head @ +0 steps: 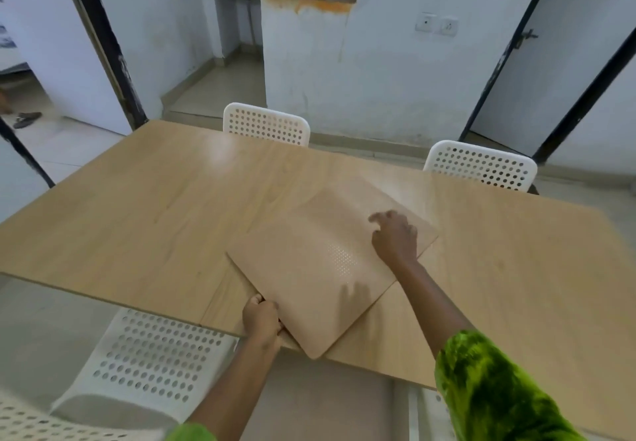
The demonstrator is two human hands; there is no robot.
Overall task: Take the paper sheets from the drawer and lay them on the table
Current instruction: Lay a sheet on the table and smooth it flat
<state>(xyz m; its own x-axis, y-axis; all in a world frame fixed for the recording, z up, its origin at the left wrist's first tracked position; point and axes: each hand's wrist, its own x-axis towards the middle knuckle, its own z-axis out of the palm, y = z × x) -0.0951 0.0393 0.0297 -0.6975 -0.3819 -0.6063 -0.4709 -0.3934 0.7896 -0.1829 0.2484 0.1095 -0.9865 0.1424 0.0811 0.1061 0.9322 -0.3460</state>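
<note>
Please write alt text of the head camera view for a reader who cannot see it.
A person's two hands hold a tan paper sheet askew on a wooden table: the left hand grips its near edge, the right hand rests on top. White perforated chairs stand around it.

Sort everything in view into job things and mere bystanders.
Job: paper sheets, table, left hand gripping their near edge, right hand on top.
Bystanders: white chairs, sandal on the floor, wall sockets.
</note>
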